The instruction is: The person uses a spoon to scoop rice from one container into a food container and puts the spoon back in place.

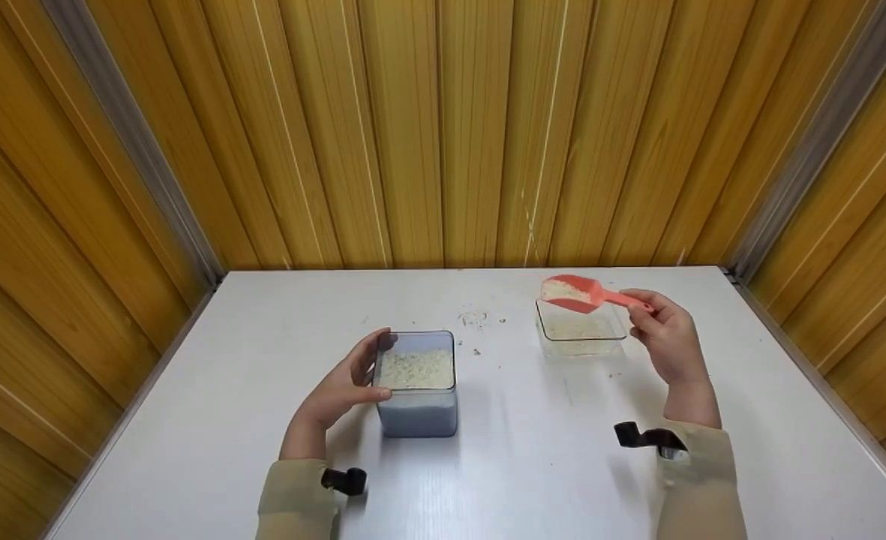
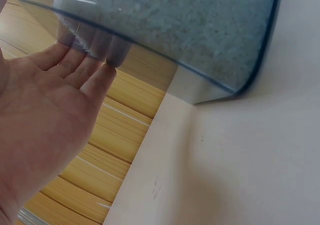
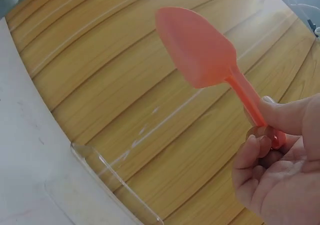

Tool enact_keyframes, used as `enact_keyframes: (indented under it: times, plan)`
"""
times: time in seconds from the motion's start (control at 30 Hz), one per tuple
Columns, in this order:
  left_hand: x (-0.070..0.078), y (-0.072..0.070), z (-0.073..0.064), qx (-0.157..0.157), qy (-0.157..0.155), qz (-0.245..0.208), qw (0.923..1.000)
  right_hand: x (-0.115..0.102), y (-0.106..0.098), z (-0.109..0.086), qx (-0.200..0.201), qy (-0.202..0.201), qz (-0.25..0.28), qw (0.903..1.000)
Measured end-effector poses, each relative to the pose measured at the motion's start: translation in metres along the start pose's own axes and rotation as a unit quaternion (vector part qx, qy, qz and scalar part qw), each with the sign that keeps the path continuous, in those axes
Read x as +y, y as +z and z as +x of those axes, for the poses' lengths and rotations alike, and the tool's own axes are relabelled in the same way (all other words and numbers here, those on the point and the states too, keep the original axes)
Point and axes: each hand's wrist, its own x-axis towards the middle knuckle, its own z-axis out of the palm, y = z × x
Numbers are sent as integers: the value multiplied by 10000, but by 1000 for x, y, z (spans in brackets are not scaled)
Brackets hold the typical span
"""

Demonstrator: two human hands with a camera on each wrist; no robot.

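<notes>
In the head view my left hand [image 1: 343, 384] grips the left side of a see-through blue square container [image 1: 418, 416], thumb at the near rim and fingers at the far side. Pale grains [image 1: 417, 369], like rice, fill much of it; the left wrist view shows them through the wall. My right hand [image 1: 666, 330] pinches the handle of a red scoop [image 1: 596, 294], raised over the back of a clear box [image 1: 584, 347]. Some pale grains lie in the scoop's bowl. The right wrist view shows the underside of the scoop [image 3: 200, 50]. A shallow pale layer covers the box's bottom.
Both containers stand on a white table [image 1: 510, 465]. Scattered grains and crumbs [image 1: 475, 319] lie between them, with a few more in front of the clear box. Yellow wood-look panels [image 1: 412, 135] rise behind the table and on both sides.
</notes>
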Motion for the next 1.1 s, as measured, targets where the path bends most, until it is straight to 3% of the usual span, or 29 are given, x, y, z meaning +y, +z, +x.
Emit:
enact_keyframes:
  times: [0.23, 0.5, 0.77, 1.1]
  plan:
    - [-1, 0, 0, 4, 1, 29, 10000, 20, -15, 6, 400, 461, -1044, 9927]
    - [-2, 0, 0, 14, -58, -4, 10000, 31, -8, 11, 643, 617, -2336, 9682]
    - [-3, -1, 1, 22, -54, 35, 10000, 31, -1, 13, 389, 460, -3127, 9479]
    - [-2, 0, 2, 69, -85, 44, 9999, 21, 4, 9, 316, 103, -3623, 9315]
